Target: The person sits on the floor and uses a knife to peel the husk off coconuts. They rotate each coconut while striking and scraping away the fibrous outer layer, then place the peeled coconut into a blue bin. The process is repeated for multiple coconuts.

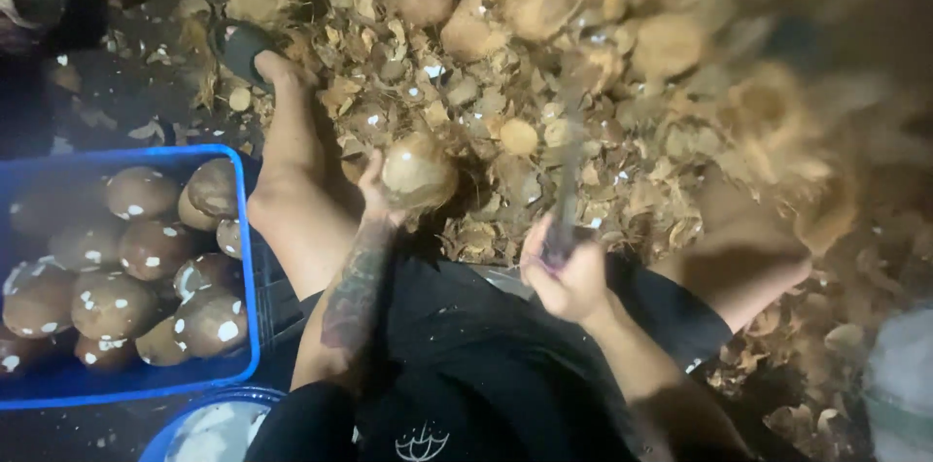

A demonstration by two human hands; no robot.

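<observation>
As held, peeled coconuts (126, 273) in blue crate (248, 258)

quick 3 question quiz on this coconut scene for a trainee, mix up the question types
1. True or false: the left hand holds a coconut out over the pile of husk scraps.
2. Multiple choice: what is the right hand gripping? A) a blade by its handle, B) a bucket, C) a sandal.
3. Fill in: the peeled coconuts sit in a ____ crate on the person's left.

Key
1. True.
2. A. The blade is motion-blurred, so its exact shape is unclear.
3. Blue.
</observation>
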